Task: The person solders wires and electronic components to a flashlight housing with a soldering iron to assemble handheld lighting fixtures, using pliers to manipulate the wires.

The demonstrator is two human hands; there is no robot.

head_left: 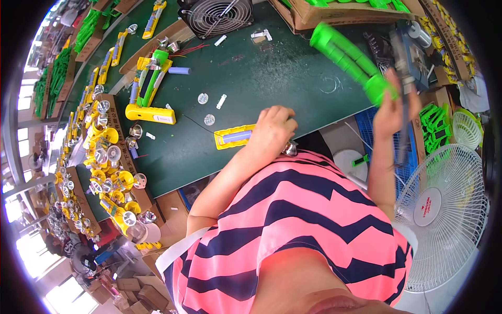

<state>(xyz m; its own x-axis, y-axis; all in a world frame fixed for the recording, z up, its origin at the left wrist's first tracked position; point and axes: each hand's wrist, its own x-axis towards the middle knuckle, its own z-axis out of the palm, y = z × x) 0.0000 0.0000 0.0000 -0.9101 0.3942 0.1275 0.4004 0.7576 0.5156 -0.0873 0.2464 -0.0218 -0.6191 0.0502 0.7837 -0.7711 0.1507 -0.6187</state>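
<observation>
My left hand (273, 131) is closed over a yellow flashlight half-shell (219, 141) lying near the table's front edge. A blue cylindrical battery (238, 137) sits in the shell, and a thin dark wire runs from its left end. Beneath the fingers peeks a shiny metal reflector (290, 148). Raised at the right, my right hand (391, 112) grips the lower end of a green plastic flashlight casing (348, 57). A long dark object (402, 78), smeared by motion, passes by the same hand; its kind cannot be made out.
Yellow shells with reflectors (107, 152) crowd the left side. A yellow flashlight body (150, 114) lies beside a green-and-yellow stack (151, 78). At the back stand a black fan (215, 18) and a carton of green parts (298, 15). A white fan (444, 214) stands right.
</observation>
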